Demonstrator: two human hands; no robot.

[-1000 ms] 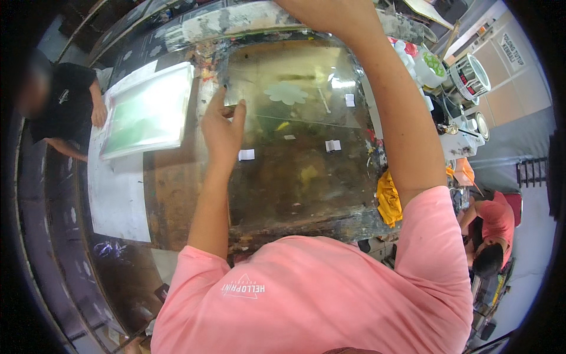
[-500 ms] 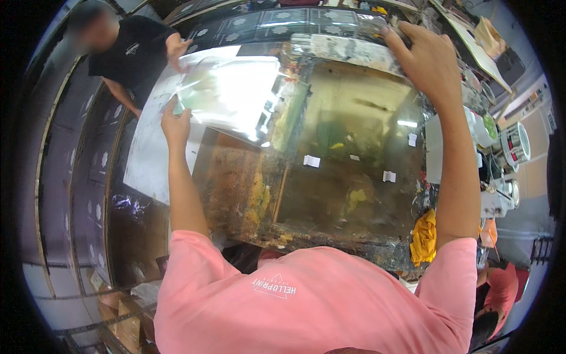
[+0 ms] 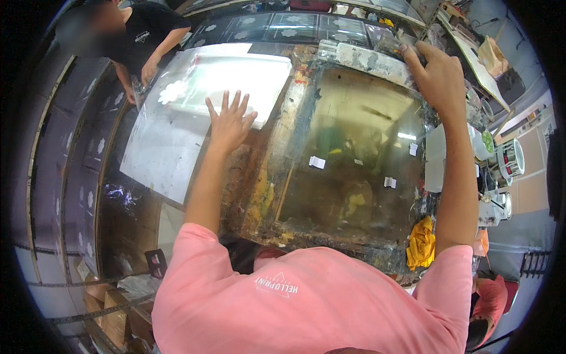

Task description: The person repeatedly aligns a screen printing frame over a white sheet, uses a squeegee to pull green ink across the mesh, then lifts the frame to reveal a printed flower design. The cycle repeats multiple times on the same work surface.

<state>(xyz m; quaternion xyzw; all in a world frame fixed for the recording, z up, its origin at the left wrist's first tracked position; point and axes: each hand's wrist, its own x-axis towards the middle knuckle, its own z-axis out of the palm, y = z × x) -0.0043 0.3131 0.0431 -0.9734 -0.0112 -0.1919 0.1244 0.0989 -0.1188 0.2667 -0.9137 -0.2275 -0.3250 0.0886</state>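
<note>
My left hand is spread, palm down with fingers apart, over the near edge of a glossy pale sheet. Nothing is held in it. A white flower shape shows at the left of this sheet. Beneath and to the left lies a larger grey-white sheet. To the right is a paint-stained printing screen with see-through yellow-brown mesh. My right hand is closed at its far right corner, beside a smeared white bar; the fingertips are partly hidden.
A co-worker's hands are at the far left edge of the table. Small paper pieces show on the screen. A yellow cloth lies at its near right corner. White tubs and cans stand along the right. Flower-marked panels lie behind.
My left hand has moved right and spread its fingers, leaving the raised glossy sheet, which now lies flatter. My right hand and the white bar have shifted slightly right and nearer. The co-worker's hands have drawn left.
</note>
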